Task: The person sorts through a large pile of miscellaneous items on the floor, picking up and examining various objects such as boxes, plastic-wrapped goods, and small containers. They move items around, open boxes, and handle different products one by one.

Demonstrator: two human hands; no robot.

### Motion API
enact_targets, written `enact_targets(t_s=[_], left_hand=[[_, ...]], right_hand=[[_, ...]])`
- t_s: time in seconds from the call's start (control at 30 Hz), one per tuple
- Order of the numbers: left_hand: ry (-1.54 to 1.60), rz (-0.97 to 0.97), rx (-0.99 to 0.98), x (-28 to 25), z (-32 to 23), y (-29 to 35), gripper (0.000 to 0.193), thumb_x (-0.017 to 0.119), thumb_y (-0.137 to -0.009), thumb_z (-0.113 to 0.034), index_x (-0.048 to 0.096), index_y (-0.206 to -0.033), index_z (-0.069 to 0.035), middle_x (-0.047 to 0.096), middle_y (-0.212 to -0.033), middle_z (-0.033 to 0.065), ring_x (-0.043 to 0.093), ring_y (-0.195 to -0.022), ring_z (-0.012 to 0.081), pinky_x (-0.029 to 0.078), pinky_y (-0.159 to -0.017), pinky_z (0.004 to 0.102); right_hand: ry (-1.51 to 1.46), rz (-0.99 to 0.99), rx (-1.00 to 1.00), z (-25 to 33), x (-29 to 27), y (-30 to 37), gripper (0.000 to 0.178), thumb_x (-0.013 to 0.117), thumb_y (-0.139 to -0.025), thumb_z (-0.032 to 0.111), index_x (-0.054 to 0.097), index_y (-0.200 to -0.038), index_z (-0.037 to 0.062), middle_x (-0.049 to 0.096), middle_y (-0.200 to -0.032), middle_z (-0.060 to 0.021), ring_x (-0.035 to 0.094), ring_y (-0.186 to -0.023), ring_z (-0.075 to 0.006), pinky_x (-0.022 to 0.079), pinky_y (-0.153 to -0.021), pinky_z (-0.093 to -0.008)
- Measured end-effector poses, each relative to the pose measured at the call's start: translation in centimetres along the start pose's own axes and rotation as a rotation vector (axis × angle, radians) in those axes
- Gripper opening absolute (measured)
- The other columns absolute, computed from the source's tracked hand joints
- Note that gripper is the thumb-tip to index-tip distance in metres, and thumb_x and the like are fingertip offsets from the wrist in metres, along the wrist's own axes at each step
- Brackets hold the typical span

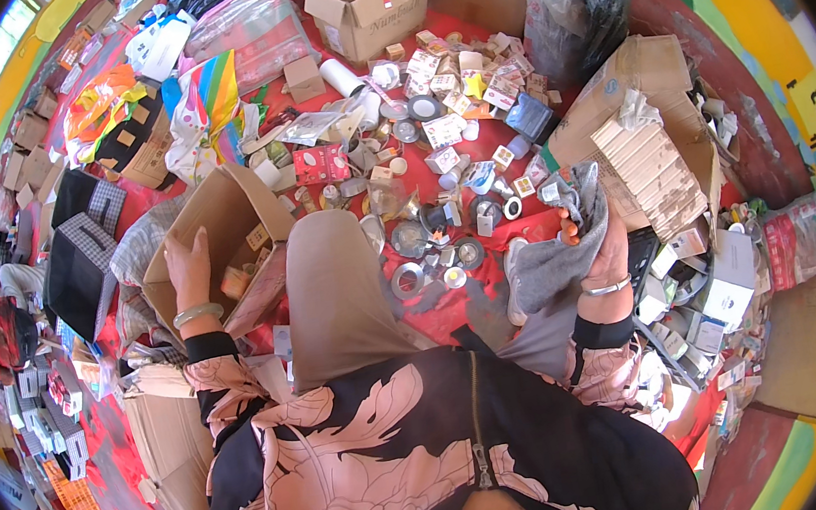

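Note:
On my left, an open cardboard box (267, 206) stands tilted, with a few small boxes (235, 280) inside. My left hand (191, 272) is at its left wall, fingers at the rim and thumb apart on the inner side; it appears to grip the wall. A grey cloth (555, 263) hangs in folds from my right hand (608, 247), whose fingertips show curled around it. The lower end of the cloth reaches my right leg and shoe. Between my legs, several round metal and glass pieces (411, 239) lie on the red ground sheet (416, 327).
Ahead lies a heap of small printed boxes (448, 74), with a larger open carton (371, 17) behind it. A torn cardboard box (655, 166) and a crate of small boxes (683, 324) stand at my right. Black boxes (81, 257) and a colourful plastic bag (206, 117) are at left.

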State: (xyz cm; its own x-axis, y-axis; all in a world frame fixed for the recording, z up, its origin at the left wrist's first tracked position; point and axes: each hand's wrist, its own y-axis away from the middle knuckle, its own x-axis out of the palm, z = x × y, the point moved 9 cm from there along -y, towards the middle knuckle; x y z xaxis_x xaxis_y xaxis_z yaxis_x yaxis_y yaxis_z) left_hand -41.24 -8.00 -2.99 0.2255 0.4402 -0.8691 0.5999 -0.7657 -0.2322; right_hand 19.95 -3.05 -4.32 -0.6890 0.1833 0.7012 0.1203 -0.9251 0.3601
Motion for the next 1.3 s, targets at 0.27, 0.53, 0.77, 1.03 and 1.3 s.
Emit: enact_targets(t_s=[0.27, 0.53, 0.77, 1.03, 1.3], left_hand=[[0.384, 0.307, 0.534, 4.5, -26.6, -0.6, 0.036, 0.057, -0.084, -0.030, 0.057, -0.103, 0.000, 0.062, -0.093, 0.0146, 0.059, -0.085, 0.0247, 0.046, -0.075, 0.0318], [0.024, 0.898, 0.963, 30.7, -40.7, 3.8, 0.032, 0.060, -0.078, -0.033, 0.062, -0.090, -0.003, 0.063, -0.081, 0.0175, 0.060, -0.080, 0.0318, 0.047, -0.071, 0.0371], [-0.019, 0.841, 0.559, 49.1, -36.6, 2.5, 0.050, 0.065, -0.071, -0.027, 0.050, -0.106, 0.005, 0.056, -0.105, 0.0247, 0.054, -0.098, 0.0367, 0.043, -0.085, 0.0401], [0.123, 0.806, 0.459, 57.7, -34.0, 2.7, 0.074, 0.065, -0.072, -0.023, 0.028, -0.128, 0.007, 0.038, -0.128, 0.0247, 0.038, -0.119, 0.0365, 0.034, -0.099, 0.0372], [-0.176, 0.939, 0.618, 58.0, -36.2, 3.8, 0.068, 0.072, -0.062, -0.032, 0.044, -0.116, -0.002, 0.049, -0.116, 0.0218, 0.042, -0.115, 0.0332, 0.030, -0.099, 0.0405]], right_hand=[[0.076, -0.249, -0.124, 1.0, -0.3, 0.7, 0.039, 0.041, -0.092, 0.036, 0.051, -0.111, 0.0034, 0.061, -0.089, -0.0133, 0.061, -0.066, -0.0208, 0.045, -0.044, -0.0243], [0.876, -0.017, 0.018, -0.9, 1.7, 0.7, 0.040, 0.052, -0.075, -0.001, 0.052, -0.115, 0.0008, 0.058, -0.097, -0.0050, 0.056, -0.083, -0.0135, 0.046, -0.075, -0.0263], [1.372, 0.178, -0.071, -0.5, 4.0, 0.8, 0.040, 0.053, -0.067, -0.002, 0.056, -0.106, 0.0037, 0.058, -0.102, -0.0189, 0.057, -0.091, -0.0358, 0.046, -0.078, -0.0347], [1.341, 0.122, 0.012, 0.7, 2.1, 0.3, 0.040, 0.056, -0.067, -0.002, 0.055, -0.107, 0.0032, 0.054, -0.111, -0.0227, 0.055, -0.100, -0.0368, 0.044, -0.083, -0.0356], [1.169, 0.042, 0.148, 0.3, 0.5, -0.1, 0.040, 0.056, -0.068, -0.005, 0.055, -0.108, 0.0004, 0.056, -0.109, -0.0185, 0.056, -0.098, -0.0314, 0.044, -0.082, -0.0320]])
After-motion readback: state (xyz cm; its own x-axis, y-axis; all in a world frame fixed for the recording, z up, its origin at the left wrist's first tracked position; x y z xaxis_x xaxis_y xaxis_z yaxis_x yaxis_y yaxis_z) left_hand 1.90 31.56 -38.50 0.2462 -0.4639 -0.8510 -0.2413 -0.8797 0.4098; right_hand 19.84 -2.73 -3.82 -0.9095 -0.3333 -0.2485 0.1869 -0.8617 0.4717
